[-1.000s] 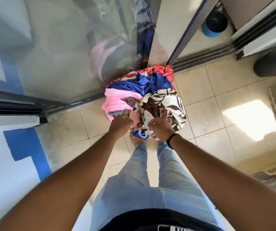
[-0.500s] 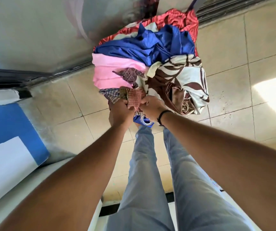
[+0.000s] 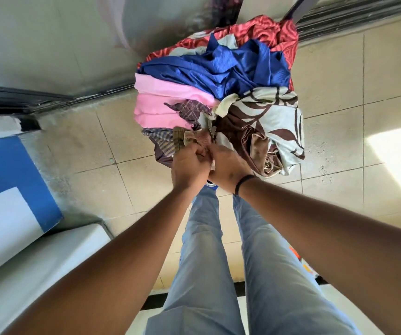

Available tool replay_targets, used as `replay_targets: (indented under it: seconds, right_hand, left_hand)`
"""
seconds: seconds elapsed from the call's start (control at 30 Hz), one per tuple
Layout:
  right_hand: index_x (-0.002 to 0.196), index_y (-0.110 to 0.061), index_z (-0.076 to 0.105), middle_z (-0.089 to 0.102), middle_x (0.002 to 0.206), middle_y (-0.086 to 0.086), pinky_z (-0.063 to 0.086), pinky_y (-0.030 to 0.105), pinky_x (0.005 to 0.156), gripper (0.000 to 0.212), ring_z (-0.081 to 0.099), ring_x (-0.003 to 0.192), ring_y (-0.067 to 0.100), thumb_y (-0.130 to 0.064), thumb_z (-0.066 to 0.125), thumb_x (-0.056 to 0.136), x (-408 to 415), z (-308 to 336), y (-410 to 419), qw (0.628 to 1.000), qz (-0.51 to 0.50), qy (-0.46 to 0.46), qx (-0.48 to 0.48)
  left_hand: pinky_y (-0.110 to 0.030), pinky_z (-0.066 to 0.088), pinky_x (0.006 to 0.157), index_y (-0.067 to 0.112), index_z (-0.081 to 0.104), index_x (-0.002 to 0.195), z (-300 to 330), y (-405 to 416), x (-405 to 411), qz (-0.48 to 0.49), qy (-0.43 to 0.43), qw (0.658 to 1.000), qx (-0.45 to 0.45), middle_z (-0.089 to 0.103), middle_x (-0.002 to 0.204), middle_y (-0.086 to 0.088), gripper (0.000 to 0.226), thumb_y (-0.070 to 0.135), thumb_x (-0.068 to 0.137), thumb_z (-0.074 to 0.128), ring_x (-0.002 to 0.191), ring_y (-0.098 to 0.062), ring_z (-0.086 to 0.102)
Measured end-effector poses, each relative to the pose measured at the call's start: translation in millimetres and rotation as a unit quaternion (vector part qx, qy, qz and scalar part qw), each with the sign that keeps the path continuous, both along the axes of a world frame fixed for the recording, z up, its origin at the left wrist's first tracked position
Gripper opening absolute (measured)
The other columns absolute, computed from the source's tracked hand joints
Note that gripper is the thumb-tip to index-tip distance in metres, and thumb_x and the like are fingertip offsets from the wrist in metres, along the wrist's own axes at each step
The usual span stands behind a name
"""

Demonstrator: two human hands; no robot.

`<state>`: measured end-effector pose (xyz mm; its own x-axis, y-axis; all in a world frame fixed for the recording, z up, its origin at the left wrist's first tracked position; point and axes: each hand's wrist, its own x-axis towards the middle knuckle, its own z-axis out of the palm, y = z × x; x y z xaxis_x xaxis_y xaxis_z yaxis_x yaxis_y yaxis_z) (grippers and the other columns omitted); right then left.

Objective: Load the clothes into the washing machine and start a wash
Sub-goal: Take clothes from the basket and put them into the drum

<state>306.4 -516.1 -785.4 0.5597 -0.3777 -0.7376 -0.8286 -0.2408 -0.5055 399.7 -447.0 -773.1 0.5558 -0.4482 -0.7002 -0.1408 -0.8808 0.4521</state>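
Observation:
A heap of clothes (image 3: pixel 218 93) sits piled on the tiled floor in front of my feet: red patterned cloth at the back, blue satin, pink fabric, a cream and brown leaf print, and small checked pieces at the near edge. My left hand (image 3: pixel 188 164) and my right hand (image 3: pixel 228 166) are side by side at that near edge. Both are closed on the checked cloth (image 3: pixel 170 141). A bit of blue rim (image 3: pixel 211 183) shows under my hands; what the heap rests in is hidden.
A glass sliding door (image 3: pixel 61 39) and its floor track (image 3: pixel 93 96) run behind the heap. A white wall with a blue painted band (image 3: pixel 10 175) stands at left, above a white ledge (image 3: pixel 49 257). My legs in light jeans (image 3: pixel 218 262) fill the lower middle. A sunlit patch (image 3: pixel 400 158) lies at right.
The camera has dropped closer to the heap, so it looks larger and higher in view. My hands have drawn together at its near edge and stay gripped on the cloth.

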Motion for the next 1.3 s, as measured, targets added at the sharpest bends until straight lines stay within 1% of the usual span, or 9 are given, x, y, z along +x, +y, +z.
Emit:
replay_targets:
  seconds: [0.33,0.57,0.73,0.9,0.97,1.07,1.17,1.23,1.3]
  right_hand:
    - [0.105,-0.014,0.06,0.061,0.103,0.008,0.053,0.044,0.074,0.027,0.062,0.092,0.033,-0.034,0.056,0.087,-46,84,-16,0.997,-0.015,-0.037,-0.066]
    - [0.094,-0.017,0.062,0.065,0.097,0.008,0.051,0.038,0.071,0.02,0.063,0.091,0.032,-0.035,0.058,0.086,-51,157,-33,0.994,-0.044,-0.074,-0.074]
    - [0.128,-0.034,0.054,0.071,0.112,0.0,0.049,0.033,0.082,0.06,0.065,0.105,0.023,-0.058,0.051,0.073,-52,198,-48,0.99,-0.07,-0.096,-0.081]
    - [0.121,-0.031,0.057,0.069,0.112,0.0,0.054,0.04,0.085,0.055,0.065,0.103,0.024,-0.065,0.049,0.078,-53,227,-51,0.986,-0.07,-0.125,-0.085]
    - [0.113,-0.029,0.057,0.069,0.105,0.0,0.055,0.041,0.081,0.041,0.066,0.098,0.024,-0.057,0.056,0.083,-58,238,-50,0.985,-0.071,-0.129,-0.087]
    - [0.107,-0.025,0.06,0.071,0.102,0.001,0.056,0.04,0.081,0.026,0.068,0.095,0.023,-0.042,0.062,0.087,-62,247,-56,0.983,-0.076,-0.144,-0.081]
    - [0.095,-0.025,0.063,0.073,0.095,0.003,0.054,0.034,0.073,0.023,0.068,0.089,0.026,-0.047,0.061,0.088,-65,263,-65,0.98,-0.078,-0.142,-0.115]
    - [0.09,-0.025,0.062,0.073,0.093,0.007,0.05,0.032,0.068,0.021,0.068,0.087,0.03,-0.045,0.061,0.087,-67,270,-74,0.974,-0.084,-0.157,-0.142]
    - [0.101,-0.023,0.066,0.073,0.1,0.007,0.049,0.029,0.068,0.023,0.068,0.091,0.03,-0.04,0.063,0.086,-70,279,-86,0.966,-0.1,-0.178,-0.157]
  left_hand:
    - [-0.04,0.057,0.068,0.028,0.062,0.07,109,-8,-40,0.096,0.02,0.986,-0.134,0.069,0.067,0.009,0.016,0.027,0.081,0.074,0.066,-0.015,0.067]
    - [-0.03,0.057,0.064,0.02,0.069,0.078,208,-17,-52,0.127,-0.03,0.972,-0.195,0.072,0.07,0.008,0.009,0.023,0.081,0.077,0.066,-0.01,0.07]
    - [-0.014,0.049,0.057,0.016,0.072,0.079,276,-29,-53,0.18,-0.079,0.947,-0.255,0.071,0.065,0.012,0.005,0.016,0.084,0.074,0.059,0.0,0.066]
    - [-0.014,0.045,0.056,0.013,0.07,0.078,343,-41,-54,0.22,-0.097,0.909,-0.34,0.067,0.057,0.013,0.01,0.012,0.086,0.076,0.051,0.003,0.058]
    - [-0.016,0.049,0.057,0.012,0.068,0.079,375,-45,-54,0.221,-0.076,0.885,-0.402,0.068,0.058,0.006,0.011,0.011,0.087,0.075,0.053,-0.002,0.062]
    - [-0.022,0.053,0.063,0.009,0.071,0.081,418,-54,-54,0.197,-0.062,0.865,-0.457,0.076,0.076,-0.001,0.009,0.012,0.085,0.078,0.062,-0.007,0.066]
    - [-0.022,0.051,0.062,0.014,0.07,0.081,457,-63,-58,0.168,-0.033,0.849,-0.499,0.078,0.088,-0.007,0.009,0.009,0.084,0.078,0.059,-0.006,0.065]
    - [-0.02,0.05,0.059,0.015,0.069,0.08,477,-69,-63,0.15,-0.037,0.842,-0.516,0.076,0.081,-0.005,0.012,0.007,0.084,0.077,0.055,-0.005,0.063]
    - [-0.017,0.047,0.054,0.014,0.07,0.08,496,-75,-67,0.144,-0.041,0.834,-0.532,0.073,0.071,0.0,0.011,0.007,0.083,0.078,0.05,-0.005,0.059]
